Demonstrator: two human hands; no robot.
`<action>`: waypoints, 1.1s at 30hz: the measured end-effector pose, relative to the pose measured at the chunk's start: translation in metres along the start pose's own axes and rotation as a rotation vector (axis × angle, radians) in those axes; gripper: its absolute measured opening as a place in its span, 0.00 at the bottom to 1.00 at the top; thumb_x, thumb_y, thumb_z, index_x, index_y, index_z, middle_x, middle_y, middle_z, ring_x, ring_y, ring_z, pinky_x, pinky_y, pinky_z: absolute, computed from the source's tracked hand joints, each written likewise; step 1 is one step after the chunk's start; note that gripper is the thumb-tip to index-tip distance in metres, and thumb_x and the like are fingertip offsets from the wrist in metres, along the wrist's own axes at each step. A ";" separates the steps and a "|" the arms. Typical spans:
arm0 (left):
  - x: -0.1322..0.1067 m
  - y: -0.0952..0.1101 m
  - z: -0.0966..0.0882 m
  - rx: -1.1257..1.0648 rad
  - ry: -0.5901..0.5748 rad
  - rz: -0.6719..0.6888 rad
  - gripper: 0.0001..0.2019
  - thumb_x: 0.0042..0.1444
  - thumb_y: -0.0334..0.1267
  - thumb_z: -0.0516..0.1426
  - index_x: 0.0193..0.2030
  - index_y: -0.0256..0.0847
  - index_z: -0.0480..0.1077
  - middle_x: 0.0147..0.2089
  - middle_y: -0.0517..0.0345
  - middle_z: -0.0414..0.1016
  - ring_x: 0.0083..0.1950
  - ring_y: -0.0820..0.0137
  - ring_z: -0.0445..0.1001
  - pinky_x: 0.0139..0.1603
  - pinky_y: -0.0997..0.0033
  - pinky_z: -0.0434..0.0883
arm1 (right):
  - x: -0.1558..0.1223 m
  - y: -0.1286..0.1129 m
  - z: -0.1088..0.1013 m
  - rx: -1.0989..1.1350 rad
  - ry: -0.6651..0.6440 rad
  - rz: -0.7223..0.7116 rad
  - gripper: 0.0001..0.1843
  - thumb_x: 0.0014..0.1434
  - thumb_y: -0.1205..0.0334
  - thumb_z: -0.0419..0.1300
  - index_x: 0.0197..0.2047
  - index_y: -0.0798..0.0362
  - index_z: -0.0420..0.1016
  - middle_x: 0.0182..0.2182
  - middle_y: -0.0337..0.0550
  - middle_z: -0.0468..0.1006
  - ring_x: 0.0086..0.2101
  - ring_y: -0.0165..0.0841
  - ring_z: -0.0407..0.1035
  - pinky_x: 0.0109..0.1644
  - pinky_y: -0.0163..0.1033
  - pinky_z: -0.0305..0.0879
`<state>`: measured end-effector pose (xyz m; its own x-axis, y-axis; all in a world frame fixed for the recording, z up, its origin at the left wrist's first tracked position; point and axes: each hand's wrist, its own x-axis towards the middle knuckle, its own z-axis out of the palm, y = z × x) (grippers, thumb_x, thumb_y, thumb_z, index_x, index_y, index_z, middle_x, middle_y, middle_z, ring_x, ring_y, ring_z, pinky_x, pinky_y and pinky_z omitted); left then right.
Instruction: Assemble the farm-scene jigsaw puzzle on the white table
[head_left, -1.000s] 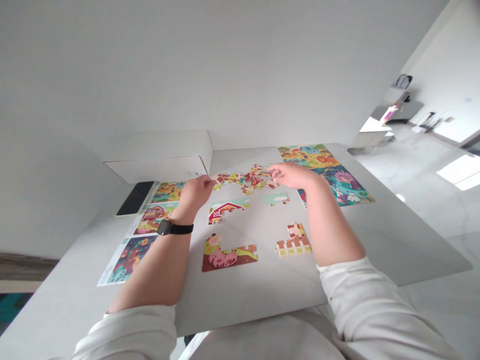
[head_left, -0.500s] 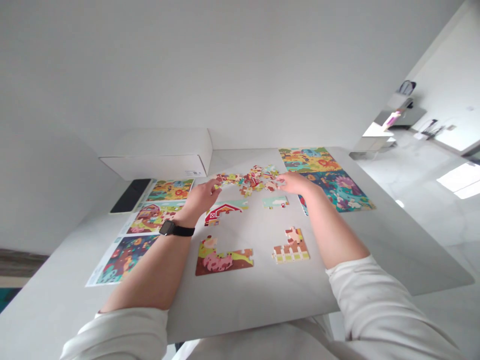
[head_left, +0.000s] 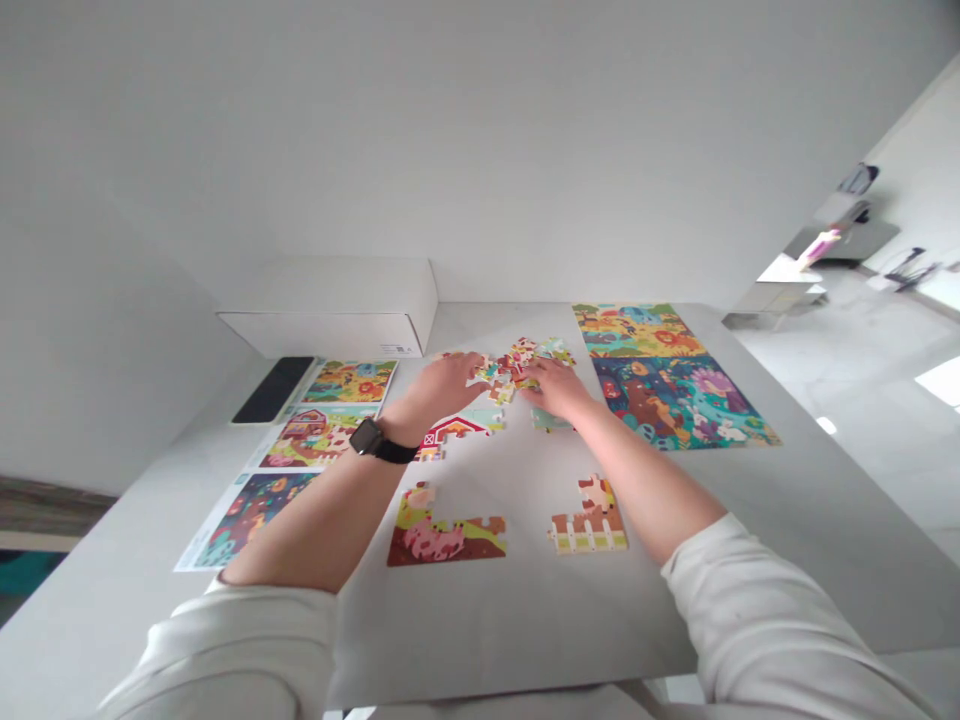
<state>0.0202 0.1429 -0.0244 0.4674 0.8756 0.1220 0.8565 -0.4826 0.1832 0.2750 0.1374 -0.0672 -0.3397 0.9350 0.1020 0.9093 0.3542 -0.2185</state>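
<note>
A heap of loose jigsaw pieces [head_left: 519,355] lies at the back middle of the table. My left hand [head_left: 448,388], with a black watch on its wrist, is at the heap's left side, thumb and fingers apart. From the right, my right hand [head_left: 553,384] rests over the front of the heap with fingers spread on the pieces. Nearer me are joined sections: a red barn section [head_left: 456,428] partly under my left arm, a pink pig section [head_left: 442,540] and a white fence section [head_left: 589,530]. A pale sky section [head_left: 547,420] is partly hidden by my right hand.
At left, printed picture sheets [head_left: 300,440] lie beside a dark phone [head_left: 274,390]. Behind them stands a white box [head_left: 330,330] against the wall. A bright picture board [head_left: 675,400] with animal scenes lies at the right of the table.
Both hands have moved inward toward each other on the heap. My right hand now covers part of the sky section. The view has shifted slightly.
</note>
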 end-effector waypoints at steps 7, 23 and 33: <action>0.029 0.044 0.030 0.122 -0.112 -0.102 0.39 0.62 0.64 0.60 0.68 0.34 0.66 0.64 0.30 0.74 0.60 0.44 0.78 0.55 0.56 0.73 | 0.003 -0.002 0.005 -0.035 0.079 0.107 0.22 0.66 0.46 0.65 0.55 0.53 0.80 0.57 0.57 0.79 0.60 0.51 0.69 0.64 0.52 0.63; 0.010 -0.033 0.013 0.154 -0.216 0.013 0.30 0.55 0.26 0.58 0.67 0.36 0.68 0.61 0.42 0.79 0.60 0.56 0.79 0.57 0.65 0.74 | 0.005 0.024 0.013 -0.070 0.128 0.161 0.17 0.70 0.62 0.57 0.60 0.53 0.76 0.57 0.56 0.78 0.58 0.48 0.69 0.62 0.49 0.63; 0.031 -0.051 0.018 0.111 -0.085 -0.017 0.23 0.62 0.38 0.59 0.63 0.40 0.72 0.60 0.47 0.80 0.61 0.57 0.78 0.63 0.61 0.73 | 0.000 0.029 0.011 -0.072 0.194 0.243 0.20 0.68 0.66 0.58 0.61 0.52 0.78 0.57 0.58 0.78 0.57 0.51 0.69 0.59 0.53 0.66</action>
<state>-0.0052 0.1947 -0.0472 0.4658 0.8842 0.0362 0.8810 -0.4672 0.0752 0.2992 0.1479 -0.0843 -0.0641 0.9687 0.2400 0.9752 0.1119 -0.1911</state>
